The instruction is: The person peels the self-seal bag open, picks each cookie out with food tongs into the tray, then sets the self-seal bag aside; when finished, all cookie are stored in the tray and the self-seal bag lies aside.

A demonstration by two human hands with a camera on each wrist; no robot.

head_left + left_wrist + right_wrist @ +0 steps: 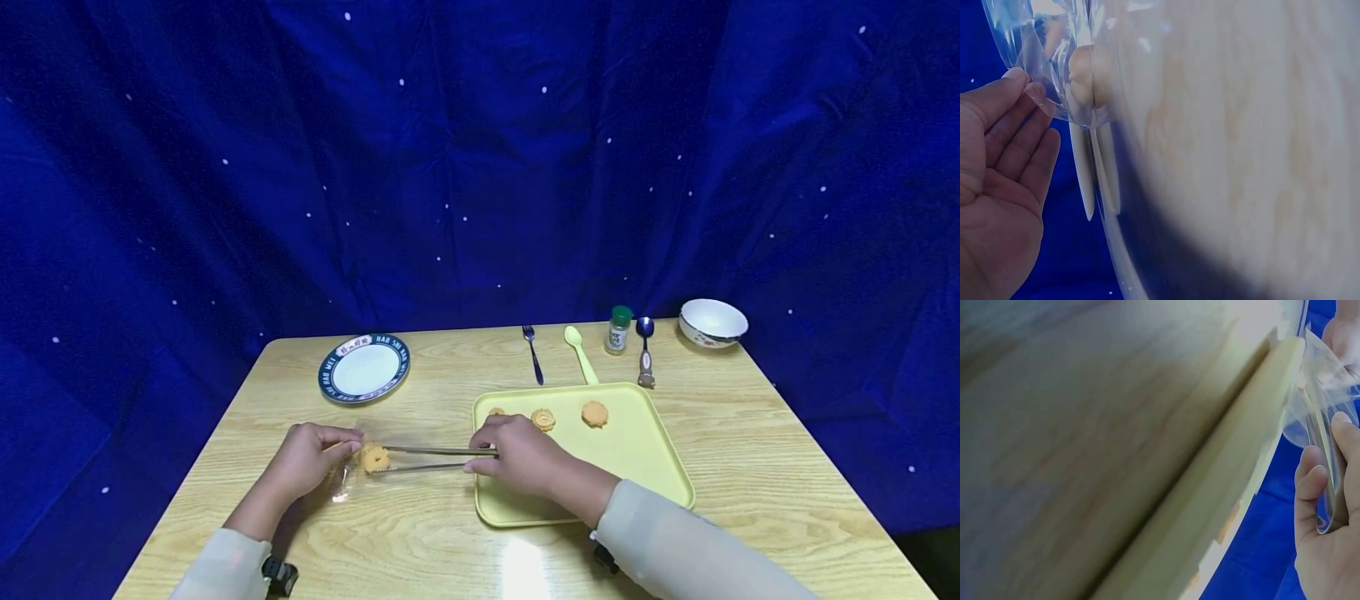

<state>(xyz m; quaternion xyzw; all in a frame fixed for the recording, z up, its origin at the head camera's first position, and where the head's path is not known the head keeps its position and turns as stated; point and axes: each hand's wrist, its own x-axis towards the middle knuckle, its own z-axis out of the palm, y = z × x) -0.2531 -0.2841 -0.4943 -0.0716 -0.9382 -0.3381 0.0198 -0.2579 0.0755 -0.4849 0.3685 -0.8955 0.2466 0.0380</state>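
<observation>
My left hand (pixel 302 461) pinches the edge of a clear plastic bag (pixel 1041 87) between thumb and fingers. Inside the bag lies a round, scallop-edged cookie (pixel 375 457), at the tips of metal tongs (pixel 442 452). My right hand (pixel 525 454) grips these tongs near their bent end, reaching over the left part of a yellow tray (pixel 652 475). On that tray rest a ring-shaped cookie (pixel 543 419), a flat round cookie (pixel 595 413) and another cookie (pixel 496 411), partly covered by the right hand.
A blue-rimmed plate (pixel 366 369) stands at the back left of the wooden table (pixel 420 550). Along the back are a fork (pixel 533 354), a yellow spoon (pixel 581 354), a green-capped jar (pixel 618 331), a dark spoon (pixel 645 354) and a white bowl (pixel 712 323). A blue curtain (pixel 480 167) hangs behind.
</observation>
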